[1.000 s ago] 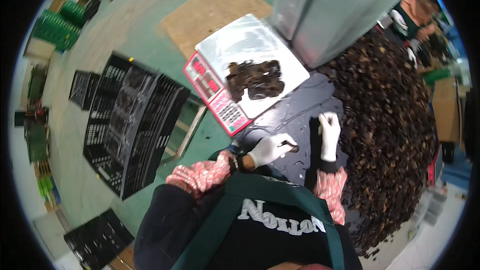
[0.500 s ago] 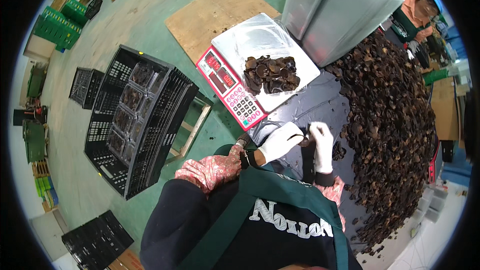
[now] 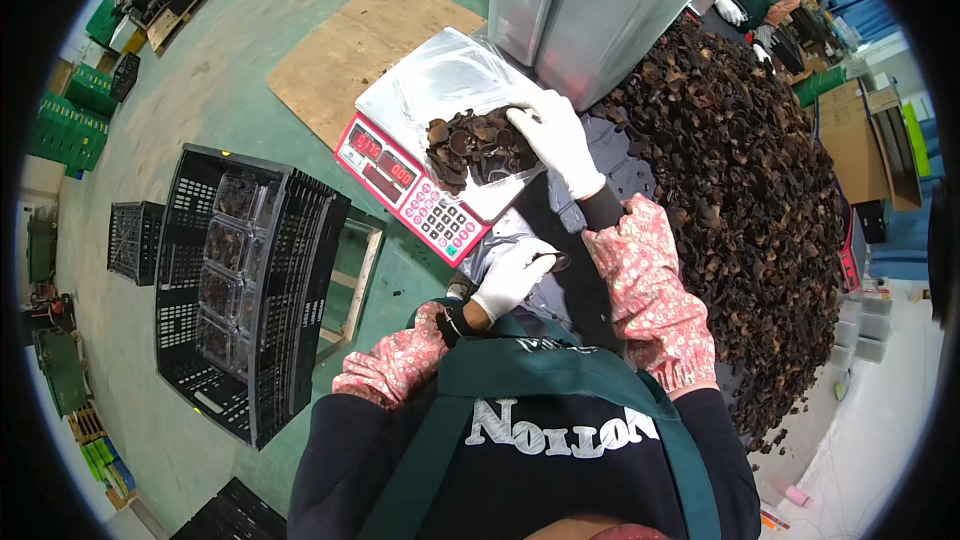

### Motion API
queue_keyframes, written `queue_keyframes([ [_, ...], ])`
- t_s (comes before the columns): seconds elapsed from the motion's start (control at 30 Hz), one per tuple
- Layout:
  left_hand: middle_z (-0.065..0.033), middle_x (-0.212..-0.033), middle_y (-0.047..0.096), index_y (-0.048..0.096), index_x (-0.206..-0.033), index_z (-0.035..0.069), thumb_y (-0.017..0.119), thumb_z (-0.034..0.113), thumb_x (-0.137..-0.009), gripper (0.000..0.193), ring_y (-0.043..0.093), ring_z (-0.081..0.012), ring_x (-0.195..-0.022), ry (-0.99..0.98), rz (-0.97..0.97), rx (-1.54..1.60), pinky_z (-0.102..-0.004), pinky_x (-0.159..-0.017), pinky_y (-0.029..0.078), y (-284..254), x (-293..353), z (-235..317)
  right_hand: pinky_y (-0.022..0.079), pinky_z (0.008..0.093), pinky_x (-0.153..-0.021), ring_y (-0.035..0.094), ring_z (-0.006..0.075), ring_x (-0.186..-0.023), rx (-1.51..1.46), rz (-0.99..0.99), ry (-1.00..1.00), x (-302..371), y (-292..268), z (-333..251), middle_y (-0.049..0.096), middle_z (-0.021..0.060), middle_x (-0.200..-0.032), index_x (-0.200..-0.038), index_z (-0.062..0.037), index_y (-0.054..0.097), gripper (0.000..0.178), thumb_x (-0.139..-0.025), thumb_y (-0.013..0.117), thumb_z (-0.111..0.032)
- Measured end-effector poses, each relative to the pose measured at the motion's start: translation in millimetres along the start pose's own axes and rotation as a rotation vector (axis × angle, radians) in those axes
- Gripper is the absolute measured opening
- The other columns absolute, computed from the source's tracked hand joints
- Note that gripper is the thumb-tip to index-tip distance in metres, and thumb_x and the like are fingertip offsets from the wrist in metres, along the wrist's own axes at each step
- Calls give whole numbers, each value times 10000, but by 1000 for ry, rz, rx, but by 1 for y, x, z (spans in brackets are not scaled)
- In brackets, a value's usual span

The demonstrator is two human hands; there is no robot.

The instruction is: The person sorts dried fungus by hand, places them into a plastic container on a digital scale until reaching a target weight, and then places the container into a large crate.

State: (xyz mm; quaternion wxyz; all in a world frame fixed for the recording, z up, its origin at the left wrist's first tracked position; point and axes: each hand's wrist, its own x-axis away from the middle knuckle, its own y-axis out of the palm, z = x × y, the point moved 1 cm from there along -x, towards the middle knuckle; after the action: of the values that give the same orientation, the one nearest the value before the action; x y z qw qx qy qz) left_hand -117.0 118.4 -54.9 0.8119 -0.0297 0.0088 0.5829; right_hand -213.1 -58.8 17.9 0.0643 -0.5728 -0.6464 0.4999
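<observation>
My left hand [image 3: 512,278], in a white glove, is closed in a pinch on a dark curled piece of wood ear mushroom [image 3: 562,261], low in front of the scale. My right hand [image 3: 562,140], also gloved, reaches over the right side of a clear plastic tray [image 3: 446,78]. Its fingertips are bent onto the dark wood ear pieces [image 3: 472,152] lying there and seem to grip one at the pile's edge. Under the tray is a red and white digital scale [image 3: 388,168] with lit red digits and a keypad.
A large heap of wood ear [image 3: 740,210] covers the right side. Tall stacks of clear trays [image 3: 610,20] stand behind the scale. A black crate [image 3: 290,310] on the left holds filled clear boxes [image 3: 222,290]. Beyond the heap, a co-worker's gloved hand [image 3: 730,10] shows.
My right hand has left my left hand's side and moved up and forward onto the wood ear in the tray. My left hand keeps a piece. The view has shifted.
</observation>
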Motion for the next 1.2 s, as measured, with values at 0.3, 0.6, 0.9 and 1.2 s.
queue_keyframes([
  [0.3,-52,-870,625,542,-1102,12,524,152,-1009,169,605,-100,-657,-337,-38,475,-220,-610,496,-5,2,-20,455,219,-742,557,69,-815,-366,10,379,108,-54,-16,669,22,-972,-1125,-35,706,220,-994,549,-116],
  [0.6,-107,-844,636,504,-1110,-32,529,155,-1004,216,689,-173,-675,-385,-40,348,-258,-567,550,23,-16,-34,474,256,-815,569,104,-891,-429,-152,724,211,-44,-37,620,17,-1057,-1256,-33,608,391,-875,687,-72],
  [0.9,-75,-855,634,496,-1166,43,542,199,-1010,226,655,-151,-613,-442,-114,473,-233,-506,512,24,-15,-31,464,229,-702,581,85,-770,-672,38,875,212,-45,-15,661,24,-901,-1142,-12,666,220,-954,586,-92],
  [1.2,-50,-762,643,635,-1005,19,491,165,-1026,206,624,-93,-578,-235,-261,246,-210,-492,471,-1,4,-2,468,402,-927,608,313,-1041,361,-73,370,234,-55,38,656,136,-1127,-1162,-57,670,314,-863,692,-148],
])
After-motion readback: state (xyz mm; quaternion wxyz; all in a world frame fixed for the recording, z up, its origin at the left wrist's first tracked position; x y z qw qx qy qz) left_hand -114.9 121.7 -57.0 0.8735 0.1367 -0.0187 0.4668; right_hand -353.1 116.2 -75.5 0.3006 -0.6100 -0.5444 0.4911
